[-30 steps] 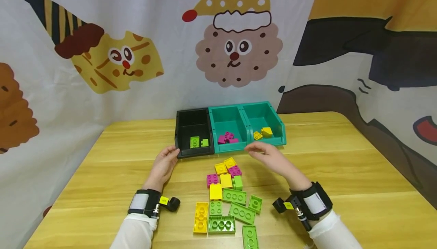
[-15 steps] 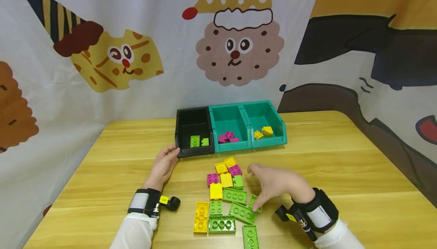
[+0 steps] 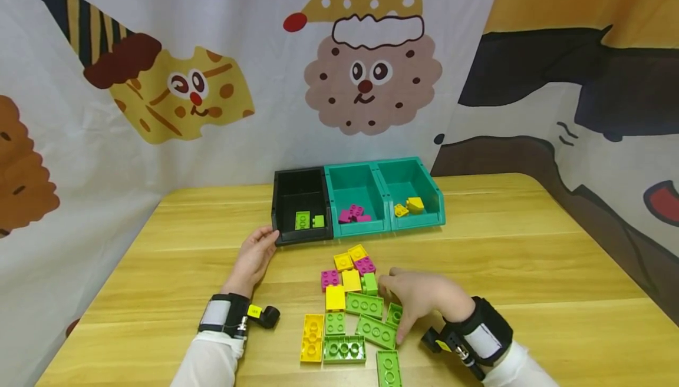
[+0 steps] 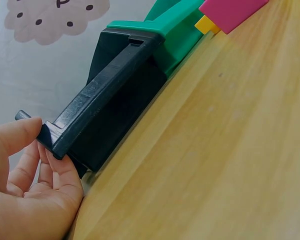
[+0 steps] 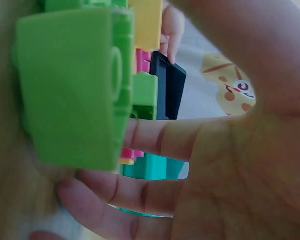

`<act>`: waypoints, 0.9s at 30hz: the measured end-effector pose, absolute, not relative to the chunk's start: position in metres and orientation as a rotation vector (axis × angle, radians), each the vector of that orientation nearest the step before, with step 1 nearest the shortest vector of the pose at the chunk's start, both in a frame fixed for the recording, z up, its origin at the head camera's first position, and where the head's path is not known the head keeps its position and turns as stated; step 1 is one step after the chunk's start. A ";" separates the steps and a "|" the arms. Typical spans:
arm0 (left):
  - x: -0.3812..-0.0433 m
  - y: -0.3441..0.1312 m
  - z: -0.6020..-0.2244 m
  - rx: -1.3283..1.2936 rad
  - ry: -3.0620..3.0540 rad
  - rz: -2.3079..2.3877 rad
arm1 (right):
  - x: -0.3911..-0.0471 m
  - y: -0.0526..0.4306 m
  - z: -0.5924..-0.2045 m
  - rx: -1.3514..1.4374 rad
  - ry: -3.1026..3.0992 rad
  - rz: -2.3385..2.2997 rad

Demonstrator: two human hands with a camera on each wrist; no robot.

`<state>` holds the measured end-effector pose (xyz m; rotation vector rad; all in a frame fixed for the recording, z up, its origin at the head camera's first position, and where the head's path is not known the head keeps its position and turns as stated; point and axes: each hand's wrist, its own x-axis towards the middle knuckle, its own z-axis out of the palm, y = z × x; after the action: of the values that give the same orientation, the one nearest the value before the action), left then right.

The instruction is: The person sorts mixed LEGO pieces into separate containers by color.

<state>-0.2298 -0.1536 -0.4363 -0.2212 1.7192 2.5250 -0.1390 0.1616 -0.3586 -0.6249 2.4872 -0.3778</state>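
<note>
My left hand (image 3: 257, 260) holds the front left corner of a black bin (image 3: 305, 236). In the left wrist view the thumb lies on top of the rim and the fingers (image 4: 62, 172) curl beneath it. My right hand (image 3: 429, 295) is low over the right side of a loose group of toy building bricks, thumb and fingertips spread wide. Between them lies a short green brick (image 3: 394, 314), large in the right wrist view with its hollow side partly showing. An upright small green brick (image 3: 369, 283) stands right by the index fingertip, and a long green brick (image 3: 376, 331) by the thumb.
Two teal bins (image 3: 361, 228) adjoin the black bin, holding magenta and yellow bricks; green bricks (image 3: 302, 220) lie in the black one. More yellow, magenta and green bricks, such as a long yellow brick (image 3: 312, 338), are scattered on the wooden table (image 3: 530, 269). A printed curtain (image 3: 254, 157) hangs behind.
My right hand has come down from in front of the teal bins to the green bricks, its thumb and fingers spreading. The left hand stays at the black bin.
</note>
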 end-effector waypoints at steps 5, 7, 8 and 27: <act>-0.230 -0.153 -0.436 -0.221 1.717 2.528 | -0.138 0.160 -0.365 -0.621 2.486 -0.404; -0.231 -0.153 -0.436 -0.224 1.711 2.532 | -0.138 0.160 -0.366 -0.623 2.481 -0.419; -0.231 -0.153 -0.436 -0.222 1.710 2.533 | -0.138 0.159 -0.366 -0.621 2.478 -0.427; -0.230 -0.153 -0.438 -0.214 1.720 2.535 | -0.138 0.157 -0.369 -0.661 2.514 -0.381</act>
<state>-0.2300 -0.1535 -0.4384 -0.2139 1.7198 2.5350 -0.1376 0.1575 -0.3688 -0.6605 2.5142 -0.3813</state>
